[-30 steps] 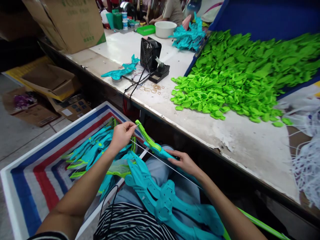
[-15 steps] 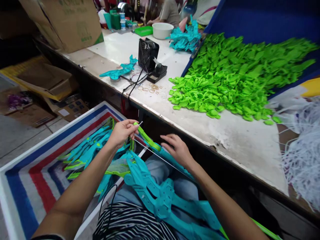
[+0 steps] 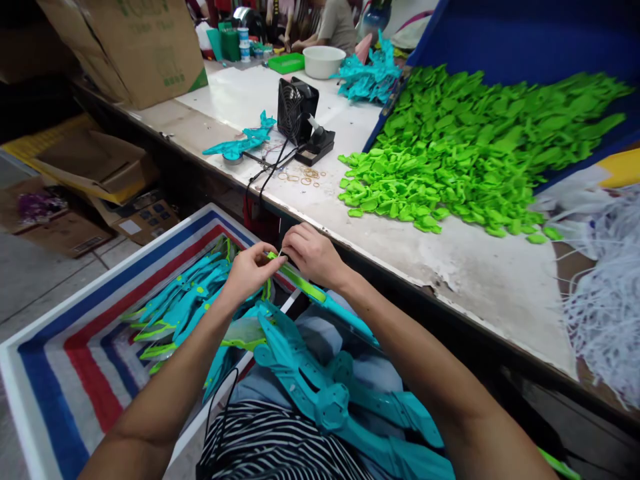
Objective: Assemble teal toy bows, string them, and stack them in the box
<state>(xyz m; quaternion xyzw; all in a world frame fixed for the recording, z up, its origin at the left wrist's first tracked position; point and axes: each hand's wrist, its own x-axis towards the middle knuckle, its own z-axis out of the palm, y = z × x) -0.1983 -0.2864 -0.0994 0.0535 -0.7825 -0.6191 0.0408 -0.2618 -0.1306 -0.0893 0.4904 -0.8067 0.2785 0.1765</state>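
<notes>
Across my lap lies a teal plastic frame (image 3: pixel 325 403), shaped like a toy bow, with a lime-green arm tip (image 3: pixel 309 289) pointing up and left. My left hand (image 3: pixel 251 272) is closed in a pinch at the end of that green tip. Close against it, my right hand (image 3: pixel 314 255) pinches a thin white string (image 3: pixel 281 252) beside the same end. The fingers of both hands nearly meet, and they hide how the string sits on the tip.
At my left stands a striped-lined bin (image 3: pixel 83 373) holding teal and green pieces (image 3: pixel 193 297). On the table (image 3: pixel 475 287) are a black fan (image 3: pixel 296 110), rubber bands (image 3: pixel 310 175), a heap of green parts (image 3: pixel 440 153) and white strings (image 3: pixel 607 300). Another person (image 3: pixel 334 27) sits at the back.
My right hand has moved left and up from beside the teal arm to the green tip, and its fingers have closed on the string. My left hand stays near the tip.
</notes>
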